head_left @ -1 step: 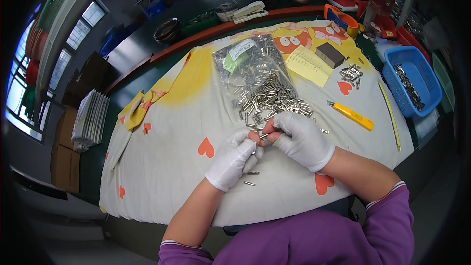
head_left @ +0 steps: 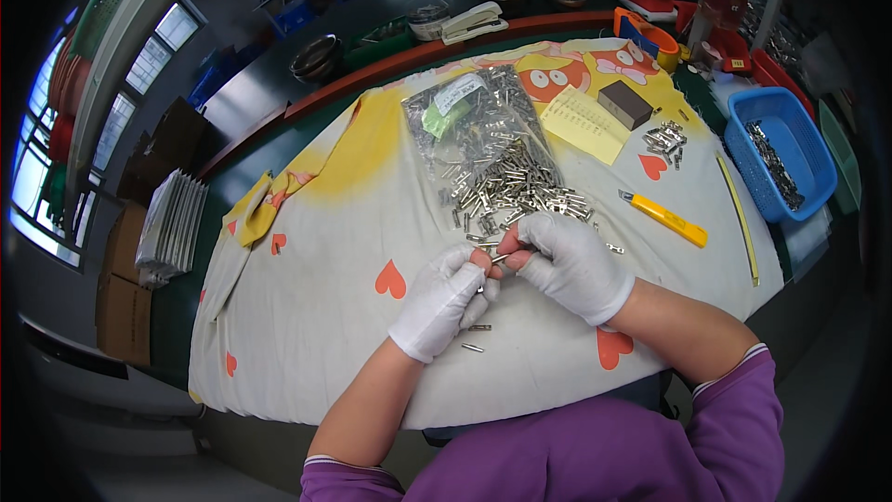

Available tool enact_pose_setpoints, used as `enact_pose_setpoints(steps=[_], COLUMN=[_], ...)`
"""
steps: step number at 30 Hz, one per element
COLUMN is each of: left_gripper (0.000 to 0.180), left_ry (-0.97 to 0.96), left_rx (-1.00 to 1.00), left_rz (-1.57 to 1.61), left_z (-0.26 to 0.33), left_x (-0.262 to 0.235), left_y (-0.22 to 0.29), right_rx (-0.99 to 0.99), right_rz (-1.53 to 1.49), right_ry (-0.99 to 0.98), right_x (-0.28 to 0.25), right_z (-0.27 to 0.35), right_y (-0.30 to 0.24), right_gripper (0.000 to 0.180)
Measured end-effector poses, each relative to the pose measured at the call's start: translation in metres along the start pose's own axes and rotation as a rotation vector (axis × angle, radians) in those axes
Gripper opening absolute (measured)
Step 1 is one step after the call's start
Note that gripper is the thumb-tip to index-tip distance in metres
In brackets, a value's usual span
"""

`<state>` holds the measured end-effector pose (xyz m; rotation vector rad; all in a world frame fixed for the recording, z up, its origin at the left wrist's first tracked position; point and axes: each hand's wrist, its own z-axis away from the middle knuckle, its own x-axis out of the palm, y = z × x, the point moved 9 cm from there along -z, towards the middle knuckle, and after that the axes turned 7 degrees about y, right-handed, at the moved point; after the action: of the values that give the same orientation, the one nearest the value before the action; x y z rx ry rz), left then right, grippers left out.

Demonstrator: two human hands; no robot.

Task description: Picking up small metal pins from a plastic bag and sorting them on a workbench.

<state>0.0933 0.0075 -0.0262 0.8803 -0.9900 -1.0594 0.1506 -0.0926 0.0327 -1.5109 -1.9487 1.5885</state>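
Observation:
Both my hands wear white gloves with bare fingertips. My left hand [head_left: 449,296] and my right hand [head_left: 570,265] meet over the cloth, each pinching one end of a small silvery metal part [head_left: 499,259]; the fingers hide much of it. Just beyond them, a heap of similar metal parts [head_left: 520,181] spills from a clear plastic bag [head_left: 437,144]. Two loose parts lie on the cloth beside my left hand, one of them a thin metal piece [head_left: 472,348]. To the right of my right hand rests a yellow utility knife [head_left: 667,219].
A blue plastic basket [head_left: 783,153] with dark metal parts stands at the right. Near it lie a small pile of parts [head_left: 664,139], a dark block [head_left: 625,104], a yellow paper slip [head_left: 583,126] and a yellow strip [head_left: 739,221]. The patterned cloth [head_left: 316,316] covers the table.

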Motion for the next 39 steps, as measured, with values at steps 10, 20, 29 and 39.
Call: enact_pose_setpoints(steps=[10, 20, 29, 39], left_gripper=[0.028, 0.026, 0.017, 0.021], left_ry=[0.007, -0.002, 0.010, 0.034], left_rx=[-0.028, -0.088, 0.054, 0.033], left_rz=[0.042, 0.063, 0.369, 0.427], left_z=[-0.001, 0.004, -0.004, -0.008], left_x=[-0.001, 0.006, -0.017, -0.020], left_y=[-0.003, -0.005, 0.010, 0.006], right_rx=[0.017, 0.004, -0.190, -0.328], right_rz=[-0.013, -0.078, 0.153, 0.450], right_ry=[0.003, 0.019, -0.142, -0.296], right_x=[0.000, 0.002, 0.017, 0.055], right_z=[0.000, 0.002, 0.003, 0.018], right_y=[0.003, 0.004, -0.021, -0.021], right_gripper=[0.012, 0.012, 0.017, 0.008])
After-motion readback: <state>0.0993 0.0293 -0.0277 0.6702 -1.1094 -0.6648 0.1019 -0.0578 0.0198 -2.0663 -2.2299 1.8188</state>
